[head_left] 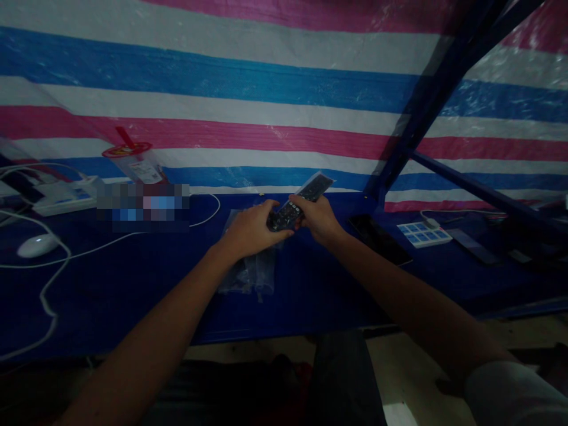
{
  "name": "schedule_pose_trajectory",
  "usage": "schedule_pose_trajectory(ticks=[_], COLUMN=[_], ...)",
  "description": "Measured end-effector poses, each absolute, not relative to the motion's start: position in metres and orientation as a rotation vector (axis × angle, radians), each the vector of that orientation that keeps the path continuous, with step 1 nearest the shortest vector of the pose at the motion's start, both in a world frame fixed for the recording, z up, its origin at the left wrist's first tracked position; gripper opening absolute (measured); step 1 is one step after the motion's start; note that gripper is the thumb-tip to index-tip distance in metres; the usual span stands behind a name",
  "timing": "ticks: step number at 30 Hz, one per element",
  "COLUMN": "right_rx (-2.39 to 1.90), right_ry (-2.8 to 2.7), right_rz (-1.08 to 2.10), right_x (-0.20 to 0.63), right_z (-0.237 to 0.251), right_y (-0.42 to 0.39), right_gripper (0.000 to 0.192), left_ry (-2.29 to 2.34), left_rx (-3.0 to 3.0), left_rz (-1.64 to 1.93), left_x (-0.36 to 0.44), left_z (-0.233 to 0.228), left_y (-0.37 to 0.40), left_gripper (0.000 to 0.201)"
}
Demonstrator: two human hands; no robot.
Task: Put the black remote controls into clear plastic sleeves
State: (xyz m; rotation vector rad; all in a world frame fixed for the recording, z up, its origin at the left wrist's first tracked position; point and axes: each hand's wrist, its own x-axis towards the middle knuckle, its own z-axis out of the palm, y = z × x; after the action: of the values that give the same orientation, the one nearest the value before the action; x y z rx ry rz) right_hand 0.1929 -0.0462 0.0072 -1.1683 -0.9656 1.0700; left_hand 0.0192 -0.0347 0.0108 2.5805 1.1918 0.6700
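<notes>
Between my two hands a black remote control [284, 216] is held at a slant above the blue table [310, 296]. Its upper end sits in a clear plastic sleeve. My left hand [252, 229] grips the lower end, thumb along the near side and fingers around the far side. Around the middle, my right hand [317, 216] is closed with its thumb on top of the remote. Under my left hand lie crumpled clear plastic bags [252, 275]; what they hold, if anything, is too dark to make out.
At left are a white computer mouse [38, 245], white cables, a power strip [66, 202] and a red-lidded cup [142, 165]. At right lie a dark flat tablet-like device [379, 239] and another power strip [423, 234]. A blue metal frame [399, 151] rises beside the striped sheet [266, 89].
</notes>
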Motion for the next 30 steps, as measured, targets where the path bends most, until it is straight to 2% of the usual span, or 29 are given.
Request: schedule_pose_trajectory(ticks=[5,9,16,22,27,30], right_rx=[-1.092,-1.003,-0.989,-1.018,-1.023,-1.044], right_ry=[-0.867,-0.843,-0.798,-0.746,-0.798,-0.875], right_rz=[1.179,1.265,1.306,1.287,1.214,1.165], right_x=[0.187,0.190,0.196,0.199,0.202,0.200], right_z=[0.015,0.023,0.027,0.024,0.025,0.026], right_y=[-0.049,-0.049,-0.046,-0.047,-0.048,-0.046], right_gripper=[0.020,0.032,0.038,0.027,0.024,0.029], left_ry=[1.333,1.444,1.302,1.168,1.299,1.390], left_rx=[2.740,2.763,2.735,2.718,2.765,2.757], left_rz=[0.523,0.518,0.437,0.579,0.588,0.542], left_x=[0.020,0.015,-0.002,-0.020,-0.027,-0.027], left_z=[0.019,0.026,0.031,0.021,0.013,0.007], left_y=[-0.041,-0.040,-0.030,-0.017,-0.017,-0.016], left_gripper=[0.041,0.034,0.037,0.041,0.044,0.045])
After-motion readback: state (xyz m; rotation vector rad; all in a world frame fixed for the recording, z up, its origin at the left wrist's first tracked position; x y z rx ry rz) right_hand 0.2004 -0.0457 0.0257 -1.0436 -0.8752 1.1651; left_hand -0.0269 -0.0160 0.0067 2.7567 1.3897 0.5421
